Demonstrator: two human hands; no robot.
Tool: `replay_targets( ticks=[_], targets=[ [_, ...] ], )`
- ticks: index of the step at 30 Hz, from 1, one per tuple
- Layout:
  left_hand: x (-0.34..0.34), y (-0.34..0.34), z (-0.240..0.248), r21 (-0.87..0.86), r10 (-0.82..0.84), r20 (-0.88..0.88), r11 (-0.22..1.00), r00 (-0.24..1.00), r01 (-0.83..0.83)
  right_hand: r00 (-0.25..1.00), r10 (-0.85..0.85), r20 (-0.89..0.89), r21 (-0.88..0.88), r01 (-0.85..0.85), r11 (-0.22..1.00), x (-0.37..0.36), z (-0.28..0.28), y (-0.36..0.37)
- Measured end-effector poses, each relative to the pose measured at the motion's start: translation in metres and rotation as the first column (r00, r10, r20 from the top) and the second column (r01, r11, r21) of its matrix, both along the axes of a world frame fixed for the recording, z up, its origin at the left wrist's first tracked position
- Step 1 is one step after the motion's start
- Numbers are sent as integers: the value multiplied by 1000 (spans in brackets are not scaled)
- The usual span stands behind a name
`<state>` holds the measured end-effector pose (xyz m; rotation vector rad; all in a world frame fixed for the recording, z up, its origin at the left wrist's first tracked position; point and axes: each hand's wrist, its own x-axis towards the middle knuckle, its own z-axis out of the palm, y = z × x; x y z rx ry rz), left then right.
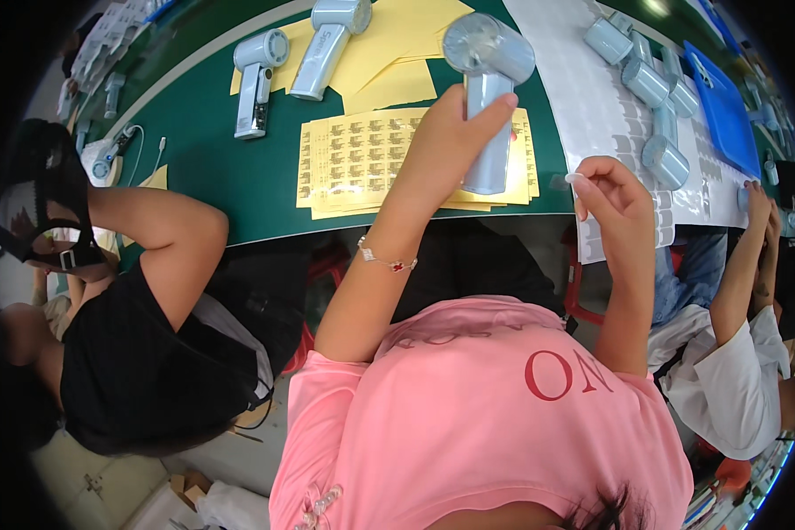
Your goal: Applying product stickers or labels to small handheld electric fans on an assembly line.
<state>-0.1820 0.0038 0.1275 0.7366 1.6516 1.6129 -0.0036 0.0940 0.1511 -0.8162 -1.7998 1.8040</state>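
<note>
My left hand [455,132] is wrapped round the handle of a pale blue handheld fan [488,88]. The fan stands upright in the picture, its round head at the top, over a stack of yellow sticker sheets [362,159] printed in rows. To the right, my right hand [617,196] is raised near the table edge, thumb and forefinger pinched together. A small see-through piece of film [560,182] shows at those fingertips; its exact shape is hard to make out.
Two more fans, one with its handle opened [254,93] and one whole [327,53], lie at the far left by yellow paper [389,84]. Several fans [647,84] rest on white sheets at right, beside a blue tray [723,110]. Co-workers sit on both sides.
</note>
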Motion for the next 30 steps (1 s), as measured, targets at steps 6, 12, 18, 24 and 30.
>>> replay_targets(
  ticks=[6, 12, 18, 24, 30],
  targets=[
    [17, -16, 24, 355, -191, 353, 933, 916, 58, 928, 77, -364, -361, -217, 907, -16, 19, -41],
    [28, -28, 32, 384, -190, 380, 923, 905, 32, 917, 203, -343, -341, -323, 883, -23, 21, -52],
    [31, -32, 32, 405, -162, 360, 914, 919, 2, 926, 202, -318, -313, -304, 900, -23, 22, -57],
    [33, -35, 32, 411, -153, 361, 911, 920, -10, 931, 195, -310, -312, -293, 904, -22, 22, -61],
    [34, -38, 34, 405, -111, 353, 913, 929, -45, 938, 193, -287, -303, -280, 911, -23, 26, -63]
  ],
)
